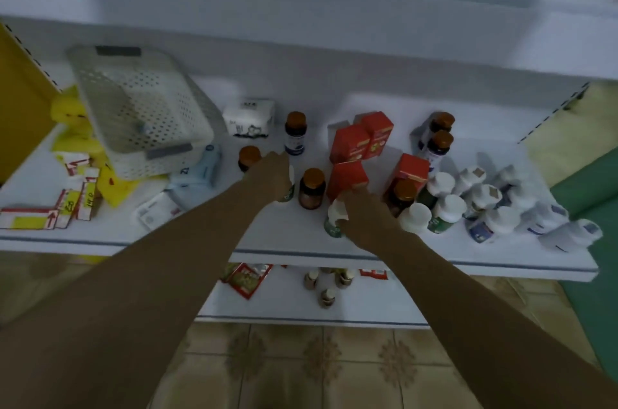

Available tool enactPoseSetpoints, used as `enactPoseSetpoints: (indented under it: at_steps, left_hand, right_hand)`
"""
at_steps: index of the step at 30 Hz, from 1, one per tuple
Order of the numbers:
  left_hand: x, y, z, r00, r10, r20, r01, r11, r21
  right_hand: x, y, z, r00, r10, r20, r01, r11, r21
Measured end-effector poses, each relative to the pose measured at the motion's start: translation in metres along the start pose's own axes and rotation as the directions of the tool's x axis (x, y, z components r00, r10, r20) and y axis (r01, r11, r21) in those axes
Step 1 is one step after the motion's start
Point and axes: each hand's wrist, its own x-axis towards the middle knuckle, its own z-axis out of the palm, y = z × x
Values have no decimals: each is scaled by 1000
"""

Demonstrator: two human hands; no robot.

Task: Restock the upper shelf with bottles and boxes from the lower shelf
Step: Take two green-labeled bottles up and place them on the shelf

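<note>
- Grips a white-capped bottle [290,189] in the left hand [272,174], fingers curled round it, at the middle of the upper shelf [100,239], just left of an amber bottle [311,188].
- Grips a second white-capped bottle [335,219] in the right hand [366,219], close to the shelf's near edge, just in front of a red box [346,176].
- Reads as the setting-down step. Cannot tell through the blur whether either base touches the shelf yet.
- Leaves a few small bottles [326,295] and red packets [245,280] on the lower shelf [368,303]; judged well short of finished.
- Risks a drop on the right: sits so near the front lip that a tilted release or a brush on withdrawal could send the second bottle to the floor.
- Squeezes the right hand between the red box and a brown-capped bottle [403,196]; could topple either with the knuckles.
- Could start a chain into the packed white-capped cluster [485,208] further right, where some already seem to lie on their sides.
- Passes the left wrist beside another brown-capped bottle [249,156]; may clip it on pulling back.
- Handles two bottles at once; splits attention, makes a clean release of both less likely.
</note>
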Motion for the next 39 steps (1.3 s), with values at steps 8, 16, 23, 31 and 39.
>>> enactPoseSetpoints:
  at_steps: [8, 16, 23, 31, 39]
  left_hand:
    - [18, 4, 18, 997, -82, -12, 82, 991, 102]
    - [-2, -9, 14, 984, -154, -86, 142, 981, -133]
    - [-80, -9, -47, 977, -128, -173, -40, 680, -732]
    - [-176, 22, -95, 987, -38, -155, -159, -141, -977]
    - [-235, 55, -124, 988, 91, -123, -95, -260, -961]
  right_hand:
    - [9, 12, 12, 995, -56, -85, 56, 998, 5]
    - [-2, 13, 4, 987, -64, -145, 98, 965, 242]
    - [-36, -2, -64, 974, -15, -224, 178, 661, 729]
    - [-94, -41, -115, 979, -64, -192, 198, 106, 974]
    - [-151, -70, -148, 976, -144, -165, 145, -141, 979]
